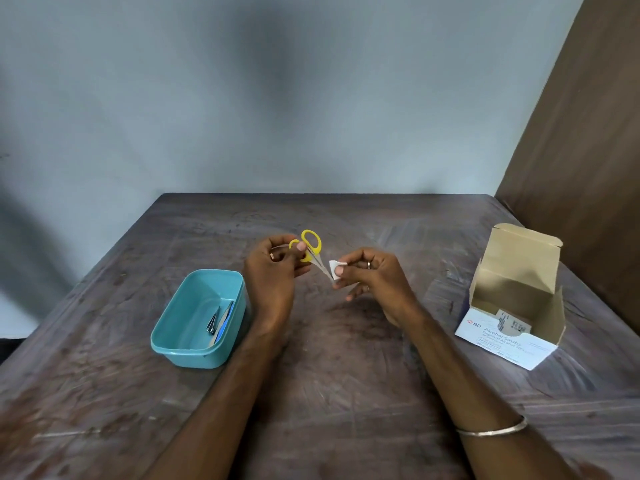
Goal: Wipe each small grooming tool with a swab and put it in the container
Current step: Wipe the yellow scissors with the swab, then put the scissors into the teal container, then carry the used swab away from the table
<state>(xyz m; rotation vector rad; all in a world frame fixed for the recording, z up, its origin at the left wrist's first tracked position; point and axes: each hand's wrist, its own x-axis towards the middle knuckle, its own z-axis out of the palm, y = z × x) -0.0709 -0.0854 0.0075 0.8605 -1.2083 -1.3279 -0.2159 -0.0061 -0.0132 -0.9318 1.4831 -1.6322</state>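
Scissors (313, 252): held above the desk (346, 393) centre by the yellow handles, in the left hand (273, 271), whose grip is curled round them.
Swab (335, 270): pinched against the blades by the right hand (372, 277).
Container (201, 318): at 8 o'clock of the hands, two tools already inside.
Risk: fingertips may be nicked if the blades are opened during wiping; the scissors may be dropped short of the container.

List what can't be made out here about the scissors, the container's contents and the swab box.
Head view, the only one:
- Scissors: the blade tips are hidden behind the swab and the right hand.
- Tools in the teal container: too small to identify or count for sure.
- Alcohol swab box: its interior is shadowed, so the remaining swabs are uncountable.
- Left hand: seen from behind, its grip on the handles is partly hidden.
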